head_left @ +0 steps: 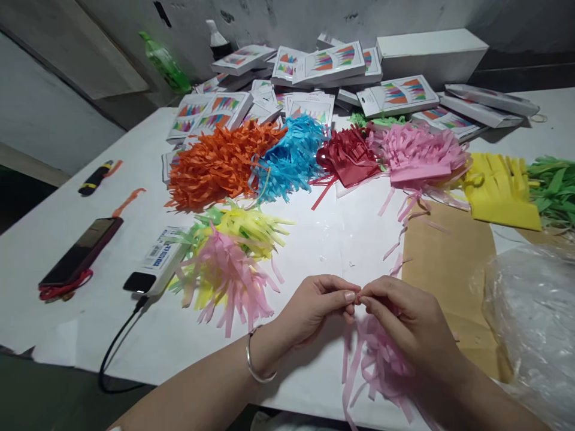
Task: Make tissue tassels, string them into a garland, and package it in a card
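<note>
My left hand (321, 308) and my right hand (406, 317) meet fingertip to fingertip near the table's front edge. Between them they pinch the small twisted top of a pink paper tassel (381, 353), whose strips hang down under my right hand onto the white table. To the left lies a loose pile with a pink tassel (236, 269) on top of yellow and pale green tassels (256, 230). Beyond my hands, a fringed pink paper bundle (417, 155) sits beside a dark red one (350, 155).
Orange (220, 164), blue (294, 155), yellow (501, 188) and green (554, 185) paper bundles line the back, before stacked printed boxes (330, 63). A phone (81, 251) and a cabled power bank (157, 260) lie left. Brown paper (449, 269) and clear plastic (534, 311) lie right.
</note>
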`<state>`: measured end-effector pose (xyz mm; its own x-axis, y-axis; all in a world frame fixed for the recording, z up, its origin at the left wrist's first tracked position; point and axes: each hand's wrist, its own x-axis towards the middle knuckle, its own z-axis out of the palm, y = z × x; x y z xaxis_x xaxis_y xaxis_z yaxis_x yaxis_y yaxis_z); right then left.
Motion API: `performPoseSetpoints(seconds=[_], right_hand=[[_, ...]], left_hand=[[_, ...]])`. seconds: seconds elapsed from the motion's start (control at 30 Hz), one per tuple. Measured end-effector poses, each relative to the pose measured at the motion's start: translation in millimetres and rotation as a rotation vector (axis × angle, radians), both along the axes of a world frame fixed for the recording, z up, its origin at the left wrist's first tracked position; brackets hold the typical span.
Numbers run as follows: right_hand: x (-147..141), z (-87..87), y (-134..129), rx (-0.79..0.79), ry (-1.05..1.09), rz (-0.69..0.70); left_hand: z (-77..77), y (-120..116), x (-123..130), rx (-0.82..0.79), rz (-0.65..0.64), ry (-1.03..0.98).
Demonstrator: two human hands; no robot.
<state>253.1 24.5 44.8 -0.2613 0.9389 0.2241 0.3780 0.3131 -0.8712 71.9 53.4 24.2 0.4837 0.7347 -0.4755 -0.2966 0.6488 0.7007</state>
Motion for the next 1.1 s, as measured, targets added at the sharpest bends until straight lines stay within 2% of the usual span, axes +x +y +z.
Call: performPoseSetpoints(seconds=[0.1, 0.2, 0.33, 0.43, 0.47, 0.53, 0.63, 0.7, 0.87, 0.97, 1.1], right_hand=[[2, 2.0, 2, -0.085, -0.011, -0.008], [4, 0.4, 0, -0.045, -0.055, -0.024], [4, -6.8, -4, 0.233, -0.208, -0.046], [3, -11.7, -5, 0.403, -0.276, -0.003], [3, -12.5, -5, 0.401, -0.264, 0.018], [4, -12.0, -3, 0.3, -0.21, 0.036], [8, -7.3, 0, 0.095, -0.15, -0.016], [10, -3.5, 2, 0.033, -0.163, -0.031], [12, -0.9, 4, 0.068, -0.196, 0.102], [10, -3.6, 1, 0.123, -0.237, 0.09], [9, -6.9, -1, 0.066, -0.241, 0.082]], left_hand=[[-3.3, -1, -2, 0.124, -0.018, 0.04], [-5.1, -2, -3, 0.238, -0.03, 0.08], [-5.7, -1, -2, 0.361, -0.033, 0.133], [-5.6, -1, -2, 0.405, -0.034, 0.19], [-5.2, -1, -2, 0.413, -0.039, 0.206], [-3.7, -1, -2, 0.422, -0.055, 0.216], [-0.3, -1, -3, 0.409, -0.058, 0.203], [1.3, -2, -3, 0.39, -0.041, 0.206], [1.3, -5, -2, 0.383, -0.013, 0.248], [1.4, -5, -1, 0.361, 0.015, 0.273], [3.5, -3, -1, 0.34, -0.004, 0.273]])
